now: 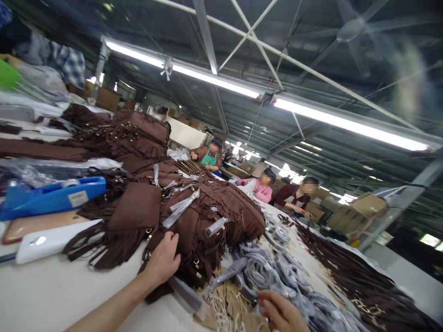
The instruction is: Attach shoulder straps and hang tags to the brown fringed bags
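A broad white table (38,295) is stretching from the near left toward the far right, under long white tube lights (221,83). A large heap of dark brown fringed soft-fabric bags (224,198) is covering its middle and running back toward the far left. On the right, a long spread of dark brown thin straps (346,267) is lying along the table, with gold-coloured metal fittings showing at its near end. Between heap and straps, a pile of grey coils in clear plastic wrapping (263,272) is sitting at the near right. Beyond the table, a co-worker in a green apron (209,159), another in a pink top (265,191) and a third in a dark red top (290,200) are working. At the left, a bright blue plastic tape dispenser (51,196) is standing near one brown fringed flap-front bag (136,207). The left hand (165,258) is resting on the heap's near edge, its fingers bent against brown fabric; whether it is gripping a bag, I cannot tell. The right hand (280,311) is hovering at the near edge of the coils, fingers partly curled; I cannot tell whether it is holding anything. Just left of it, small tan card tags with white strings (224,295) are lying loosely heaped.
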`<state>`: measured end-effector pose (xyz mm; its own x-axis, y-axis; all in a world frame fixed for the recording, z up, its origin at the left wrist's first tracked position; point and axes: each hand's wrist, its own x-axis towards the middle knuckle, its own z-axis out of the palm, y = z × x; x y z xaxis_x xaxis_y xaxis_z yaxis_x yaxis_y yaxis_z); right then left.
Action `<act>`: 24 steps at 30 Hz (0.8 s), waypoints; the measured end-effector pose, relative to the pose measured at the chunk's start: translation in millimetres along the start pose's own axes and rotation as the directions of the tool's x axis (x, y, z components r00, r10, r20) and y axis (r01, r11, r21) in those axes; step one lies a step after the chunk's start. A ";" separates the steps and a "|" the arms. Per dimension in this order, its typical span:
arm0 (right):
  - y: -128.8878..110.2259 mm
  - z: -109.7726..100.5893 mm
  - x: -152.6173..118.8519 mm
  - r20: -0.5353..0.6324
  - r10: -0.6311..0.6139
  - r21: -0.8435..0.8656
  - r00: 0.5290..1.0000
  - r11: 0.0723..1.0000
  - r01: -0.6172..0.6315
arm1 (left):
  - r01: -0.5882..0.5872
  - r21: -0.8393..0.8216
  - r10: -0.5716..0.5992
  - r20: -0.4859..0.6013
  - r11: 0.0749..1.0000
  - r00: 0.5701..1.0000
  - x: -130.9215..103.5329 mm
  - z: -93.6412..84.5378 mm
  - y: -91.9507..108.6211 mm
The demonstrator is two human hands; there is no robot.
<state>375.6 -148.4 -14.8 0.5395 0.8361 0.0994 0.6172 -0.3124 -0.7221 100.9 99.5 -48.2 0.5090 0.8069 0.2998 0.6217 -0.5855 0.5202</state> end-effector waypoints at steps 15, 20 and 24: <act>-6.5 -69.8 -192.1 -0.082 0.370 -0.112 0.926 0.919 -0.377 | -0.117 0.060 0.127 -0.205 0.991 0.971 4.0 15.8 -1.8; 9.6 -18.0 -248.6 -0.270 0.425 -0.234 0.864 0.841 -0.487 | -0.169 0.115 0.196 -0.305 0.979 0.932 0.3 0.2 17.7; 14.6 -1.3 -265.6 -0.328 0.472 -0.159 0.818 0.826 -0.541 | -0.390 0.027 0.368 -0.398 0.920 0.840 -15.7 -9.1 54.8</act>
<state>242.0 -375.7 -50.8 0.9207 0.3886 -0.0351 0.3094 -0.7820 -0.5411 121.5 55.5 -17.2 0.4199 0.4936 0.7616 0.3895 -0.8560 0.3400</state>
